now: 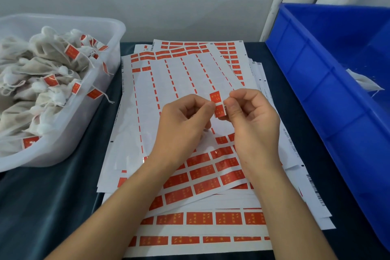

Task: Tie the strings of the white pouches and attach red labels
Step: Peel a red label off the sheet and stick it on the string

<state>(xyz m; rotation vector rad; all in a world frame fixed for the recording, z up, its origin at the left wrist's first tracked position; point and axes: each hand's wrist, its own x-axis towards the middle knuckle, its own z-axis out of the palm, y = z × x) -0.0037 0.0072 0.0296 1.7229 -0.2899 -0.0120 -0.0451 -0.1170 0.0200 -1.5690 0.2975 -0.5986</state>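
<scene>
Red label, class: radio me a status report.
Left hand and right hand both pinch red label. No pouch at it. Nothing in the way.

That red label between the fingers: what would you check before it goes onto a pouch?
1. Red label lifted off the sticker sheets: ok.
2. Both hands on it, left hand and right hand pinching its edges: ok.
3. Label flat, not folded onto itself: ok, it shows two red halves with a white band between.
4. A pouch with its string between the hands: not ok, none shows there.
5. Unlabelled pouch available: cannot tell; something white lies in the blue bin.
6. Room in the clear tub of labelled pouches: ok.
</scene>
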